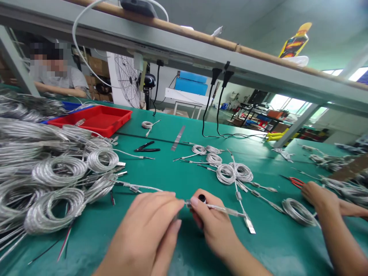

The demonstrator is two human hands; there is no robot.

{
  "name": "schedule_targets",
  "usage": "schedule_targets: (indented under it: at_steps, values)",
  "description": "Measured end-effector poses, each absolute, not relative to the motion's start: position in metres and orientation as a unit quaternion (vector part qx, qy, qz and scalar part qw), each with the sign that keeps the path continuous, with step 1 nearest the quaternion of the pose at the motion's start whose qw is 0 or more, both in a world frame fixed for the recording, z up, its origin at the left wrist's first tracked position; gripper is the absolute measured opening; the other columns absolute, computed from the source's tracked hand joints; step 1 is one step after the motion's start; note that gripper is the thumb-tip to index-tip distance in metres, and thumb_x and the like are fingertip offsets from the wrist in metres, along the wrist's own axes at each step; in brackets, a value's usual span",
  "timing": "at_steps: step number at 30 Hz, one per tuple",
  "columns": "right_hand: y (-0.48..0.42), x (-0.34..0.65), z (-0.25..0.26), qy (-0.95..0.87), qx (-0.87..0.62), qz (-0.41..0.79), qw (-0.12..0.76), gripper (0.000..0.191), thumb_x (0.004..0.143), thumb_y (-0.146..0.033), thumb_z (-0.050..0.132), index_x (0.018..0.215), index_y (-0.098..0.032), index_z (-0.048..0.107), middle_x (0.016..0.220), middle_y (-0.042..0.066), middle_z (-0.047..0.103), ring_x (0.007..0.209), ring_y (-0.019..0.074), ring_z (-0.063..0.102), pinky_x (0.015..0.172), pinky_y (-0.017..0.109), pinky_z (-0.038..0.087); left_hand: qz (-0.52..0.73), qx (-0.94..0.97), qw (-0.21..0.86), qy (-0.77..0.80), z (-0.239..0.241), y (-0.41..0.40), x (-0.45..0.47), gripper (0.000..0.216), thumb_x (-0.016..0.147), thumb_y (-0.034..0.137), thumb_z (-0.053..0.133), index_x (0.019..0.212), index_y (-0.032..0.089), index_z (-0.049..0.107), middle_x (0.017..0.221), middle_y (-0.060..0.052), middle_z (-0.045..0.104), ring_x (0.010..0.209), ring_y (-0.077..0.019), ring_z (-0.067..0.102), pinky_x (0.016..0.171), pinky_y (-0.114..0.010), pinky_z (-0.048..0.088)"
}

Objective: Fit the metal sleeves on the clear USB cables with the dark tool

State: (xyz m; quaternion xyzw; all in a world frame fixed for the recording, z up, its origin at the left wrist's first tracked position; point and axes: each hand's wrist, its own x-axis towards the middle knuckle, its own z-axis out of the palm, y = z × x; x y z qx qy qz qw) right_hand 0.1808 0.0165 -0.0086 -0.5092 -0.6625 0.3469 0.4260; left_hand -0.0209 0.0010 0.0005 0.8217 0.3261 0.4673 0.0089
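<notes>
A clear-sheathed silver cable (225, 209) runs between my hands above the green table. My left hand (149, 226) is closed round the cable's left stretch, its fingertips hiding much of it. My right hand (214, 222) pinches the cable between thumb and fingers, just right of a clear lump on it. A small black round-ended object (202, 198) pokes up between my right fingers; its kind I cannot make out. Beyond my right hand lies a USB plug (250, 225) on its cable. Several coiled cables (225, 174) rest ahead.
Piled cable coils (59, 170) cover the left side beside a red tray (100, 119). Black-handled pliers (147, 147) and a metal strip (178, 138) lie ahead. At right, another person's hand (319, 195) is near red-handled pliers (296, 182). A shelf (201, 44) spans overhead, power cords hanging.
</notes>
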Motion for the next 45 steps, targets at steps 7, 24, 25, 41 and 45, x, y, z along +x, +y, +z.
schedule_targets:
  at_steps: [7, 24, 25, 41, 45]
  values:
    - [0.011, 0.176, -0.016, -0.596, -0.407, 0.523, 0.454, 0.046, 0.096, -0.060, 0.056, 0.073, -0.022, 0.049, 0.049, -0.009, 0.039, 0.045, 0.0108, 0.032, 0.047, 0.024, 0.025, 0.380, 0.846, 0.158, 0.339, -0.014, 0.012, -0.012, 0.021, 0.103, 0.014, 0.041, 0.098, 0.021, 0.060, 0.085, -0.001, 0.067, 0.077, -0.0197, 0.060, 0.072, -0.034, 0.046]
    - [-0.004, 0.182, 0.006, -0.824, -0.404, 0.192, 0.348, 0.037, 0.102, -0.050, 0.048, 0.077, -0.022, 0.050, 0.068, -0.004, 0.054, 0.062, 0.0142, 0.050, 0.064, 0.026, 0.036, 0.384, 0.874, 0.134, 0.265, -0.006, 0.003, -0.013, 0.026, 0.098, 0.006, 0.038, 0.084, 0.020, 0.054, 0.076, 0.000, 0.061, 0.070, -0.0167, 0.052, 0.067, -0.032, 0.038]
    - [-0.004, 0.183, 0.006, -0.826, -0.400, 0.187, 0.349, 0.038, 0.102, -0.051, 0.047, 0.077, -0.022, 0.050, 0.068, -0.005, 0.054, 0.062, 0.0139, 0.049, 0.063, 0.026, 0.036, 0.384, 0.874, 0.134, 0.264, -0.006, 0.003, -0.013, 0.025, 0.098, 0.006, 0.038, 0.084, 0.020, 0.054, 0.076, 0.000, 0.061, 0.070, -0.0167, 0.052, 0.067, -0.032, 0.038]
    - [-0.001, 0.184, 0.001, -0.833, -0.383, 0.142, 0.372, 0.059, 0.102, -0.073, 0.034, 0.080, -0.022, 0.053, 0.067, -0.003, 0.057, 0.059, 0.0143, 0.051, 0.060, 0.027, 0.037, 0.369, 0.868, 0.169, 0.285, 0.000, 0.004, -0.015, 0.029, 0.103, 0.013, 0.037, 0.082, 0.021, 0.055, 0.075, 0.001, 0.058, 0.070, -0.0172, 0.052, 0.068, -0.032, 0.040]
    - [-0.001, 0.186, 0.003, -0.832, -0.383, 0.143, 0.374, 0.056, 0.105, -0.068, 0.032, 0.081, -0.022, 0.052, 0.068, -0.003, 0.057, 0.059, 0.0140, 0.051, 0.061, 0.026, 0.037, 0.370, 0.868, 0.161, 0.291, -0.001, 0.006, -0.015, 0.026, 0.103, 0.014, 0.038, 0.086, 0.021, 0.057, 0.076, 0.000, 0.058, 0.070, -0.0178, 0.051, 0.067, -0.031, 0.040]
